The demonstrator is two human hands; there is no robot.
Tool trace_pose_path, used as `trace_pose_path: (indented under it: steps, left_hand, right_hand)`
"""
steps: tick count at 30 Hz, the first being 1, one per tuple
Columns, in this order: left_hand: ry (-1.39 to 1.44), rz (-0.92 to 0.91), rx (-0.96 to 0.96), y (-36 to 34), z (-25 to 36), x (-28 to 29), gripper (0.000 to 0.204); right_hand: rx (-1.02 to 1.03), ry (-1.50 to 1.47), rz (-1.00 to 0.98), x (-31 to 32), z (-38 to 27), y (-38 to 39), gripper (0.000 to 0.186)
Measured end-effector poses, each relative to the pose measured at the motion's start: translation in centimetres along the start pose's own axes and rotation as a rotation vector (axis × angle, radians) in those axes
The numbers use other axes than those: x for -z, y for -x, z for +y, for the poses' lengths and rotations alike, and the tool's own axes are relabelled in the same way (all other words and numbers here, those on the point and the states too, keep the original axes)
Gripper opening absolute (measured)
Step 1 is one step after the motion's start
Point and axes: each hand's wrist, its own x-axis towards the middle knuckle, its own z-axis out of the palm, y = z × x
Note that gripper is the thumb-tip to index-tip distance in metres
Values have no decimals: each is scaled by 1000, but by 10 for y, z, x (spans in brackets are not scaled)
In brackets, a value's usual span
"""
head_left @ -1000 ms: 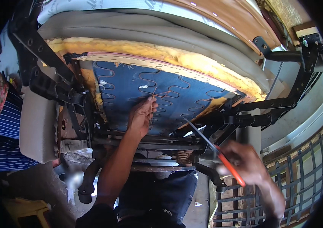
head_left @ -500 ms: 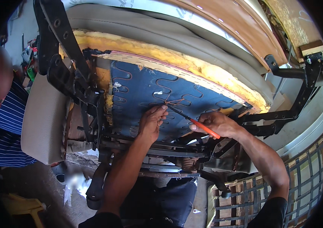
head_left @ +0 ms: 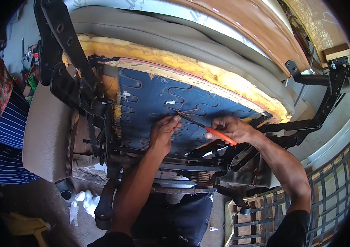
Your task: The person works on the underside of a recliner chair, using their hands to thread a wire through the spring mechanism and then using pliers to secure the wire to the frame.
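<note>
An upturned seat shows its underside: blue backing [head_left: 152, 92] with wavy wire springs [head_left: 183, 87] across it, bordered by yellow foam [head_left: 208, 68]. Slim long-nosed pliers with red-orange handles [head_left: 223, 137] are in my right hand [head_left: 233, 128], the dark jaws slanting up and left. Their tips meet brownish strands [head_left: 188, 111] tied across the springs. At that spot my left hand [head_left: 163, 132] is closed, thumb and forefinger pinched beside the jaw tips. What lies between those fingers, if anything, is too small to make out.
Black metal brackets [head_left: 72, 45] flank the seat at left, and another arm [head_left: 315, 123] at right. A beige cushion [head_left: 47, 131] stands left, near a person in striped clothing [head_left: 6, 136]. A webbed frame [head_left: 290, 201] lies lower right; white stuffing [head_left: 88, 202] is on the floor.
Both hands and the pliers stay at nearly the same spot, with only a slight shift. The person at the left has moved, so that a flowered garment now shows.
</note>
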Motion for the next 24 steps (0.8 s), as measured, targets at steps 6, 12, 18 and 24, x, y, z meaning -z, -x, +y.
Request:
trace_pose_path:
  steps: [6, 12, 18, 24]
  left_hand:
    - [-358, 65, -112, 29, -5, -6, 24]
    - [-1112, -173, -466, 34, -15, -2, 19]
    - [-993, 206, -795, 31, 0, -5, 18]
    - [-997, 518, -1108, 21, 37, -12, 12]
  right_hand:
    - [28, 157, 121, -16, 2, 14, 65]
    - [148, 185, 222, -11, -3, 44, 51]
    - [191, 556, 433, -19, -26, 59, 52]
    - [221, 739, 577, -24, -36, 45, 52]
